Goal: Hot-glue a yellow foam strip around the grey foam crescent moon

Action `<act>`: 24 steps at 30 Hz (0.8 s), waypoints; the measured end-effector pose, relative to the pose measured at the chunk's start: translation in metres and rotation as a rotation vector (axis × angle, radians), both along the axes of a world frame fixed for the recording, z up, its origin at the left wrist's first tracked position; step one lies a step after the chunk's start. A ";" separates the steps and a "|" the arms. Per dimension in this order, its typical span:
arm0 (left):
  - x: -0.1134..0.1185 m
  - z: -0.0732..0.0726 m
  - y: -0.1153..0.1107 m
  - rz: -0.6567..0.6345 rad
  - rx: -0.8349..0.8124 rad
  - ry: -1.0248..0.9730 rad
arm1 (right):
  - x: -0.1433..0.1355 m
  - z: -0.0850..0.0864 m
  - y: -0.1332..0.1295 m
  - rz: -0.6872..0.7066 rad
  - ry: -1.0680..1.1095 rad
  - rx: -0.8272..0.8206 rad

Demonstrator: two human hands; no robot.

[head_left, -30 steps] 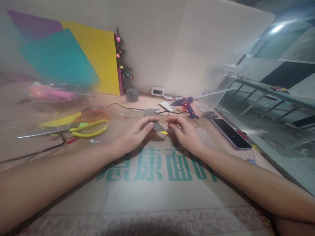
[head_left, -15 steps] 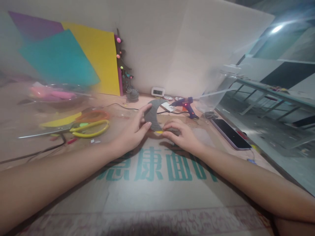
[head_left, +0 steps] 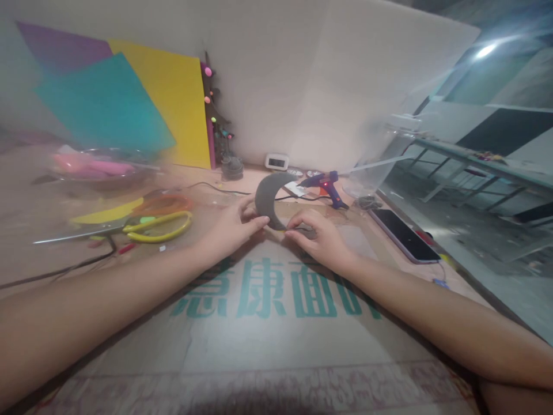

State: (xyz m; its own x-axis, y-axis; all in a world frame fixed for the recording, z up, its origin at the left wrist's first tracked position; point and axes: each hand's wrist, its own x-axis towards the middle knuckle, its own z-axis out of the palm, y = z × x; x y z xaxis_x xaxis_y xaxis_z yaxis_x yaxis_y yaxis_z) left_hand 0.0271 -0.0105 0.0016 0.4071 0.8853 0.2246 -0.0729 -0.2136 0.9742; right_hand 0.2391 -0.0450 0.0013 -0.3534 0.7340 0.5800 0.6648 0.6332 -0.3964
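A dark grey crescent shape [head_left: 265, 199] stands upright between my hands, above the printed board. My left hand [head_left: 242, 225] grips its left edge, the thumb on the near face and the fingers behind. At the crescent's lower tip, my right hand [head_left: 317, 233] pinches with thumb and forefinger; a thin dark strand shows inside its curled fingers. Whether that strand joins the crescent I cannot tell. Just behind the crescent lies a blue glue gun [head_left: 327, 187] with a red light lit.
Yellow-handled scissors [head_left: 159, 226] and a blurred orange-handled pair [head_left: 166, 203] lie left. A phone [head_left: 406, 235] rests near the right edge. At the back are a small white clock [head_left: 277, 162], coloured sheets [head_left: 168, 104] and a clear plastic container [head_left: 371, 167].
The crescent has turned in my left hand, now showing a smoother, narrower face. My left fingers have slid lower on it. My right hand stays at the lower tip.
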 end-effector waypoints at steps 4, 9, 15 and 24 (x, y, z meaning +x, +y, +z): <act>0.002 0.001 0.000 0.023 0.009 0.054 | -0.001 0.001 -0.002 -0.005 -0.006 0.011; -0.002 -0.002 0.001 0.074 0.099 0.202 | -0.002 0.002 -0.004 -0.039 0.002 -0.034; -0.005 -0.006 0.005 0.124 0.107 0.152 | -0.002 0.004 -0.006 -0.055 0.066 -0.041; -0.003 -0.007 0.007 0.144 0.108 0.115 | 0.001 0.004 -0.014 0.163 -0.120 0.136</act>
